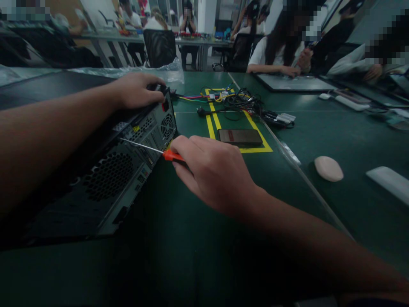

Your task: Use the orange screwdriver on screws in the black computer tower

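A black computer case [108, 170] lies on the green table at my left, its metal back panel with vents, ports and a fan grille turned toward me. My left hand [142, 91] grips the upper corner of the case, thumb along the near edge and fingers bent over the far side. In my right hand [211, 170] is a screwdriver [172, 156] with an orange and black handle, held with closed fingers. Its thin metal shaft points left, and the tip is at the upper edge of the back panel. Whether it sits in a screw I cannot tell.
Beyond my right hand lie a dark rectangular box [240, 136] inside yellow tape lines and a tangle of cables [246, 102]. A pale mouse [328, 168] and a white keyboard edge [390, 181] are at the right. Clear plastic wrap [159, 70] lies behind the case. People sit further back.
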Available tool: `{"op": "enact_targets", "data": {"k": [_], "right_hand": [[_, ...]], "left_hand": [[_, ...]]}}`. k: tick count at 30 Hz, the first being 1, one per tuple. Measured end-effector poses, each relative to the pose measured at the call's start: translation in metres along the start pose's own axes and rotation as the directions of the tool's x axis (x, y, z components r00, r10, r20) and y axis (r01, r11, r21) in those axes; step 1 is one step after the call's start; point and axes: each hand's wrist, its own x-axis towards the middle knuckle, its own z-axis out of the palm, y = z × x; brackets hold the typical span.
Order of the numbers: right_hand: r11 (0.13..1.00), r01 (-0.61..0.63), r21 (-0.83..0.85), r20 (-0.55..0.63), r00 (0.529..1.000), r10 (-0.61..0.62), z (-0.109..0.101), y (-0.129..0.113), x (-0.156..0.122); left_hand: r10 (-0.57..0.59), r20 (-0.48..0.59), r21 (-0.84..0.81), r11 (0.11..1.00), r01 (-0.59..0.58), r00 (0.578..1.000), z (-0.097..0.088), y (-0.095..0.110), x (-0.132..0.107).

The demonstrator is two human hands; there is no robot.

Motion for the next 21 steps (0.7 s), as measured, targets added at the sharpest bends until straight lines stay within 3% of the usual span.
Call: {"op": "enact_targets", "data": {"k": [21], "right_hand": [[0.998,-0.064,-0.021,-0.043,0.997,0.063,-0.0036,-0.0094,-0.0048]], "left_hand": [[-0.019,0.013,-0.003,1.000,0.019,1.000,-0.0009,0.0023,-0.0017]]}}
